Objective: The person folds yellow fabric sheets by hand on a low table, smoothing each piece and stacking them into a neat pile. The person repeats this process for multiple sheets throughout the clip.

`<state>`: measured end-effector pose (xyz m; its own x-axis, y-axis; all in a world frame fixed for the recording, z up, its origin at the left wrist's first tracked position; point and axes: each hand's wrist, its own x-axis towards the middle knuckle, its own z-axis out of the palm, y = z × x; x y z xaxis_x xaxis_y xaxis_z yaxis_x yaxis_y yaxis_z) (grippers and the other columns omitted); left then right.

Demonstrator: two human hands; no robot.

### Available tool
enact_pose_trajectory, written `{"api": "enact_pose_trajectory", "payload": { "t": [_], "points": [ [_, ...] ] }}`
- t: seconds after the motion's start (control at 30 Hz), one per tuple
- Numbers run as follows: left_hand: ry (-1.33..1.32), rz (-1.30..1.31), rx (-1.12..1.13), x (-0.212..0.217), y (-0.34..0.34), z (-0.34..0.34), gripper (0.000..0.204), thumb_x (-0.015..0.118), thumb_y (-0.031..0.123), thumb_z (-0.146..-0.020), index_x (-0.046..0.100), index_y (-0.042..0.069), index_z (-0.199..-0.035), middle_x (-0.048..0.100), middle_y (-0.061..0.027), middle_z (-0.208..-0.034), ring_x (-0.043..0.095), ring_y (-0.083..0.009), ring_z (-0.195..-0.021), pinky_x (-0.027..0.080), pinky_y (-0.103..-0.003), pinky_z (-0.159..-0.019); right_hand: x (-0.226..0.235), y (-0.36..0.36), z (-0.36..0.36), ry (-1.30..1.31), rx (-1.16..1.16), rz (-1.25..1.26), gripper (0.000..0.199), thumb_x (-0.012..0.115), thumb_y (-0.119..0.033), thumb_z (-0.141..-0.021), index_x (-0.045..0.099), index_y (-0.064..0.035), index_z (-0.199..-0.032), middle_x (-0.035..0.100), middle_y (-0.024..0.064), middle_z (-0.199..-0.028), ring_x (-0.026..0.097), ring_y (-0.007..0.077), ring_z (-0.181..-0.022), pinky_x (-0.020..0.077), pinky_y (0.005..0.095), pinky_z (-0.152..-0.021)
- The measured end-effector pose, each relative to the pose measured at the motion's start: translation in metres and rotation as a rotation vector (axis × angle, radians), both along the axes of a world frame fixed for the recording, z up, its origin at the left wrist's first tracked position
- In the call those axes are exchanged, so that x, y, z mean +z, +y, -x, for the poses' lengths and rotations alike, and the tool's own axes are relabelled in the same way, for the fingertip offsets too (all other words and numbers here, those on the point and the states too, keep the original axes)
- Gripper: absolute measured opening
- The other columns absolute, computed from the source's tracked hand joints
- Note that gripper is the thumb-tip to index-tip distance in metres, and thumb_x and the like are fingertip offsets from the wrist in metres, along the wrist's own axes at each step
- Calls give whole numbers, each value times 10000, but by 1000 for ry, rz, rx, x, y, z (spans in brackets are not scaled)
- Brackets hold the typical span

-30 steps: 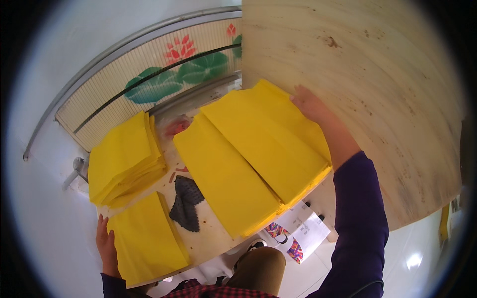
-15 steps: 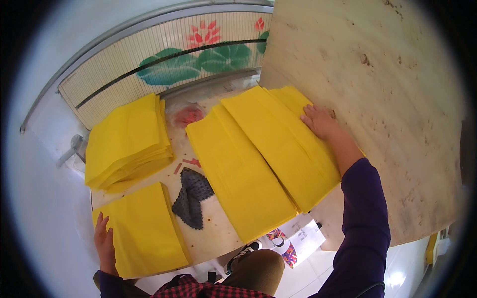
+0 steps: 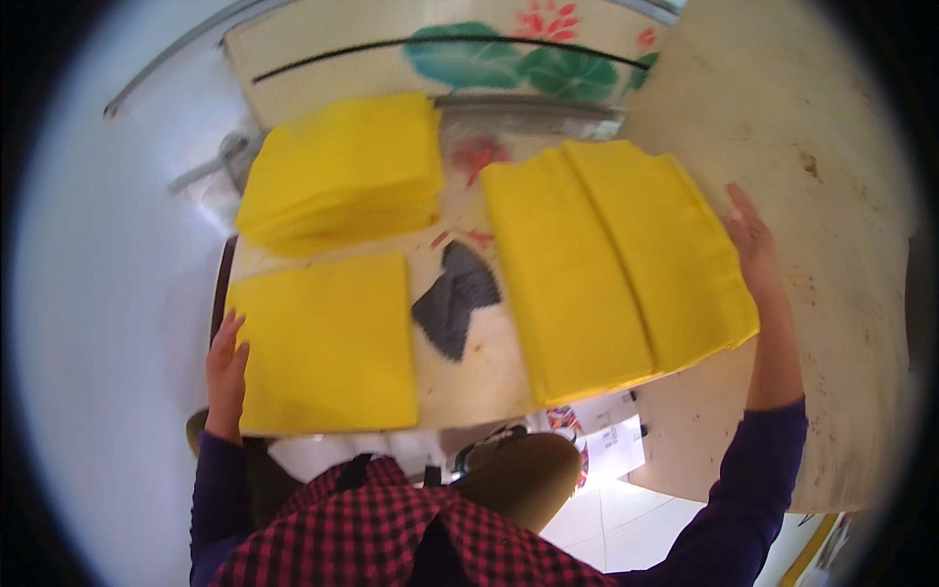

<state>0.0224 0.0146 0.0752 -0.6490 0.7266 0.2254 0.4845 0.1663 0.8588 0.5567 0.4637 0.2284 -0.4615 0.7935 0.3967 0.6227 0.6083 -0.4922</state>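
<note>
On the right of the table lie overlapping piles of folded yellow cloth-like sheets. My right hand is at their right edge, fingers stretched out, with nothing seen in its grasp. A flat square stack of yellow sheets lies near me on the left. Beside its left edge is my left hand, fingers extended and apart, holding nothing; whether it touches the stack I cannot tell. Between the piles rests a dark grey cloth with zigzag edges.
A thicker yellow stack stands at the back left. Behind it is a cream panel painted with a lotus. Small red scraps and a clear bag with red bits lie mid-table. A wooden board rises at right.
The view has shifted, so the table sits differently in the picture. My right hand has moved off the top of the right piles to their right edge. My left hand stays by the near-left stack.
</note>
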Motion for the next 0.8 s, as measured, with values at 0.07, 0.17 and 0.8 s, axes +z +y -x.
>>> {"api": "enact_pose_trajectory", "payload": {
  "t": [0.07, 0.17, 0.8],
  "points": [
    [2, -3, 18, -6, -17, 7, 413, 491, -16, -888, 507, 10, -1300, 370, -165, -1461, 328, -249, -1370, 264, -346, -1110, 10, -54, 23, 40, 88, -15, 499, 428, -359, -989, 458, -12, -1347, 449, 160, -1407, 393, 272, -1326, 278, 342, -1095],
    [-19, -23, 46, -16, -42, 18, 416, 495, -19, -889, 503, 11, -1304, 387, -166, -1449, 338, -244, -1364, 261, -343, -1110, 1, -140, 55, 57, 211, -69, 481, 454, -321, -978, 464, -6, -1341, 458, 170, -1395, 400, 297, -1318, 276, 368, -1096],
    [-125, -86, 207, -68, -154, 34, 404, 524, -28, -864, 538, 28, -1264, 414, -174, -1426, 372, -229, -1341, 280, -330, -1089, -254, -204, 249, -403, 268, -1, 387, 522, -132, -895, 540, -70, -1277, 394, 188, -1431, 394, 345, -1303, 329, 402, -1073]
  ]
}}
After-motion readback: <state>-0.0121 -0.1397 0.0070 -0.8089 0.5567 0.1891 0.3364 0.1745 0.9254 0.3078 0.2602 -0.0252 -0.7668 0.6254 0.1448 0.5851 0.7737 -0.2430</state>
